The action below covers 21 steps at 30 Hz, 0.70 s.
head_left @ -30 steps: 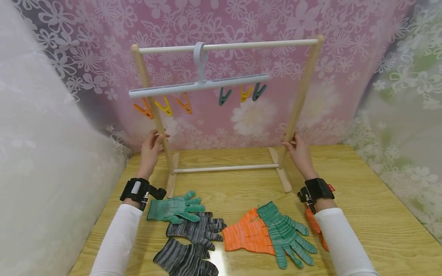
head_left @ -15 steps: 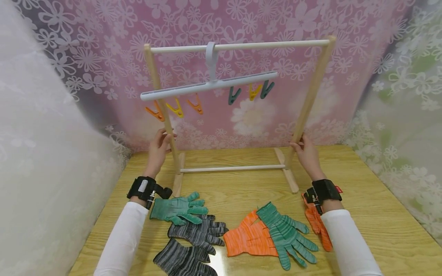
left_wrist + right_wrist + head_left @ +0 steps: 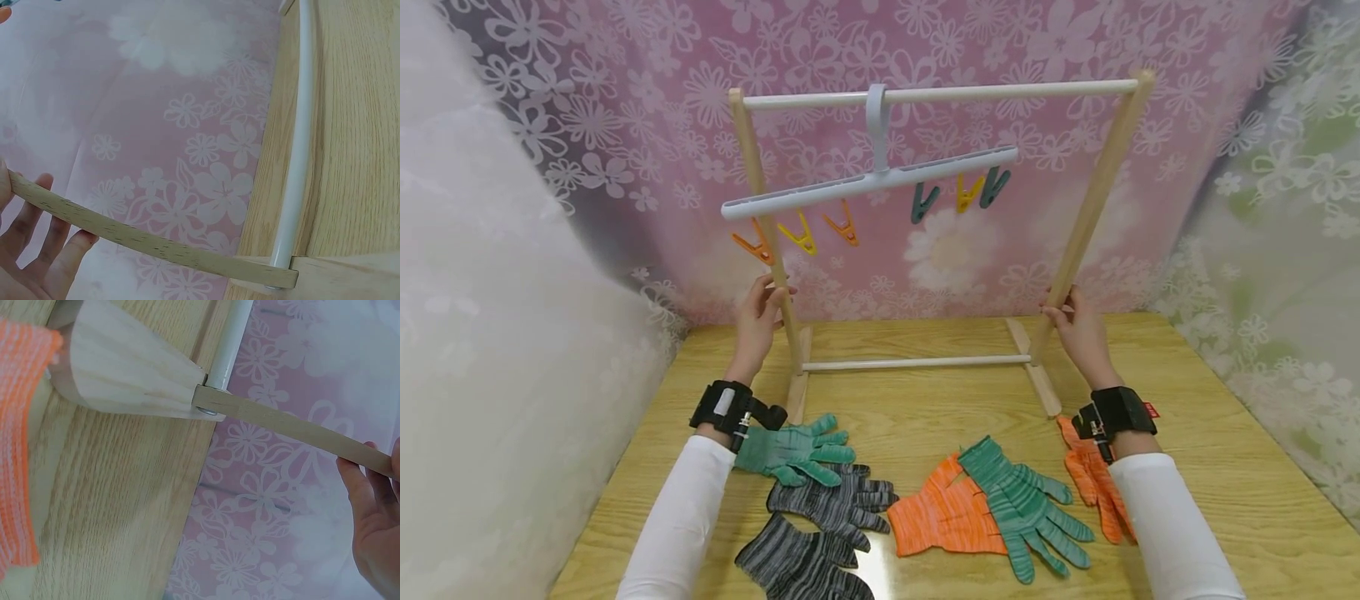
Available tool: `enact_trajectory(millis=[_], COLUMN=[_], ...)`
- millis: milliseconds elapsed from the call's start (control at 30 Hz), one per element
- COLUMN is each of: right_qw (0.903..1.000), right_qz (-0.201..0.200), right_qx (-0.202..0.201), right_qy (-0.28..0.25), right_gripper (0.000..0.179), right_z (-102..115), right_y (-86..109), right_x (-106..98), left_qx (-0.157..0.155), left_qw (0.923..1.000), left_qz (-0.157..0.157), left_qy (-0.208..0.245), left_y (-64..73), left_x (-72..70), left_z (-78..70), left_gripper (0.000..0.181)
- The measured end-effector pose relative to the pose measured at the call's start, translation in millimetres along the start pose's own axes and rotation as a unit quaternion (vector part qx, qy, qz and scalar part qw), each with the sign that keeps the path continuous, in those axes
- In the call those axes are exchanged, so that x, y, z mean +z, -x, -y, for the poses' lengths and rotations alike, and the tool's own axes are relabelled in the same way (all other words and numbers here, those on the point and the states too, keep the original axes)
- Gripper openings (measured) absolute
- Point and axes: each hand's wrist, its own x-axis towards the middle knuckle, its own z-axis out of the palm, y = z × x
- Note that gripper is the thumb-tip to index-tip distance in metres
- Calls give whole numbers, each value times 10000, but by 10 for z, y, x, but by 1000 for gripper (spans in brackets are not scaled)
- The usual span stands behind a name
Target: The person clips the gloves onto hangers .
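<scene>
My left hand point(image 3: 758, 323) grips the left post point(image 3: 787, 315) of a wooden drying rack, thumb on the near side. On the opposite post point(image 3: 1093, 200) my right hand point(image 3: 1081, 327) has a similar hold, low down. White rods join the posts at top and bottom. A pale grey clip hanger point(image 3: 880, 181) hooks over the top rod point(image 3: 1000, 92), its left end tilted lower. Under it hang several clips: orange point(image 3: 758, 247), yellow point(image 3: 802, 237) and dark green point(image 3: 924, 204). In the left wrist view the fingers point(image 3: 74, 250) curl around the post; the right wrist view shows the fingers point(image 3: 355, 481) on theirs.
In front of the rack lie green point(image 3: 793, 450), black-grey point(image 3: 835, 500) and orange point(image 3: 947, 512) knit gloves. Another green glove point(image 3: 1030, 508) overlaps the orange one. Beside my right forearm is a further orange glove point(image 3: 1090, 475). A floral curtain point(image 3: 955, 267) hangs behind the table point(image 3: 895, 400).
Both hands have shifted the rack to the right, the hanger and its clips moving along. The orange glove by my right forearm shows more. The gloves stay about where they were.
</scene>
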Motion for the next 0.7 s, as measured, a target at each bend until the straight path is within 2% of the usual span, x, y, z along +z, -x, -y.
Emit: enact_trajectory(millis=[167,333,400,567,700], right_qw=[9997,9992,9994,9999,9999], right_qz=[-67,-156,-140,0,0], right_qx=[-6,-89,-73,94,78], right_qy=[220,358,297,71,114], right_gripper=[36,34,35,38,38], right_z=[24,72,83,43,-1], right_y=[-3,16,31,72,91], right_x=[6,23,21,-14,-29], left_qx=[-114,-182,-145,-85,-111], left_qw=[9999,9998,9998,9999,9997], left_qz=[71,93,69,61,179], left_qy=[105,-59,-90,42,82], left_y=[14,109,116,79,149], left_x=[-14,-10,-12,-12,1], left_z=[-47,-299,-287,-137,-297], left_gripper=[39,37,37,38,37])
